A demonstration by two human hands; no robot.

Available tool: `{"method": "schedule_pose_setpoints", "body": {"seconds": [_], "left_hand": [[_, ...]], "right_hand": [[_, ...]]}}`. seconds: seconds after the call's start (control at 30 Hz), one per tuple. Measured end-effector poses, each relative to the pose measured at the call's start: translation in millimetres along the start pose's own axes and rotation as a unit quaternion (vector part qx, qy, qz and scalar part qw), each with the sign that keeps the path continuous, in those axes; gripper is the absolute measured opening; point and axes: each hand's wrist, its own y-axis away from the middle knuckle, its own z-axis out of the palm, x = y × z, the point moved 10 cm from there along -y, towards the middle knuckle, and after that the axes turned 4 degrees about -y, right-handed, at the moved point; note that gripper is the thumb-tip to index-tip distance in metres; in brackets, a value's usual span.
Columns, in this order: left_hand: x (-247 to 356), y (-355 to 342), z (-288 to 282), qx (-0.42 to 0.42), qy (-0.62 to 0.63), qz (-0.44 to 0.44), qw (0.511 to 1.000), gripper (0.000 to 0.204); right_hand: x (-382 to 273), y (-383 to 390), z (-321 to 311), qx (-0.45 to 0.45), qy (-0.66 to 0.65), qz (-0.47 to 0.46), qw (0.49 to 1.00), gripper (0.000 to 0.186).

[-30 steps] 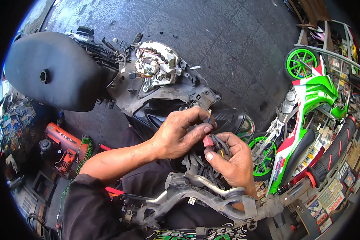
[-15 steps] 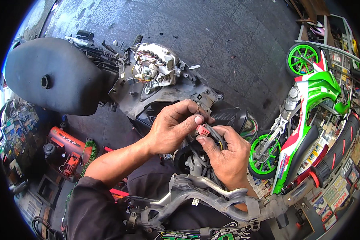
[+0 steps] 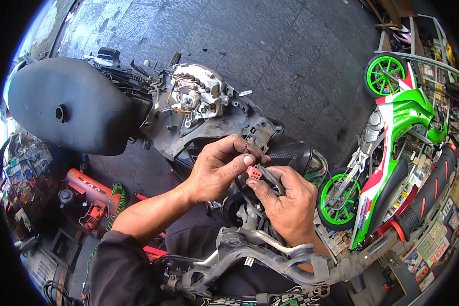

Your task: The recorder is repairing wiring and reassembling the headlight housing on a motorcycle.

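Observation:
My right hand (image 3: pixel 289 201) is closed around a dark sheathed cable (image 3: pixel 271 179). Its thumb presses against a small red plastic wire connector (image 3: pixel 254 174), whose end with square openings faces up. Right beside the connector, my left hand (image 3: pixel 217 166) is closed in a pinch, thumb against fingers. A thin, tiny piece shows at its fingertips, too small to name. Below both hands runs a worn grey motorcycle handlebar (image 3: pixel 270 255), with a steering stem and dark cables behind it. Farther off lies a white instrument housing (image 3: pixel 209 94) with exposed coloured wires, on a dusty dark body panel.
A large dark rounded cover (image 3: pixel 69 104) with a round fitting is at left. Below it stands an orange air compressor (image 3: pixel 89 184) with a coiled green hose (image 3: pixel 118 199). At right, a green and white motorcycle model (image 3: pixel 398 122) stands by a case of packages. Dark tiles (image 3: pixel 275 56) pave the floor.
Both hands and the connector have shifted slightly left and down in the picture, still close together. The surroundings shift a little too, as the view moves.

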Motion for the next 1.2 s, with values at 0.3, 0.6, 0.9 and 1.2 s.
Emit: {"method": "schedule_pose_setpoints", "body": {"seconds": [0.3,0.6,0.9,1.2], "left_hand": [[4.9,5.1,-1.3,0.03,-0.06,0.068,0.995,0.01],[12.0,4.8,1.9,0.02,-0.095,0.096,0.991,0.011],[9.0,3.9,0.3,0.022,-0.03,0.072,0.997,0.013],[8.7,-1.7,-4.3,0.023,0.01,0.058,0.998,0.006]], "right_hand": [[1.6,1.5,-2.7,-0.008,-0.007,0.036,0.999,0.029],[2.5,1.4,-6.3,0.001,-0.015,0.038,0.999,0.03],[-0.1,1.4,-5.8,-0.005,-0.002,0.015,1.0,0.031],[-1.7,-3.8,-8.3,-0.009,-0.015,0.0,1.0,0.028]]}}
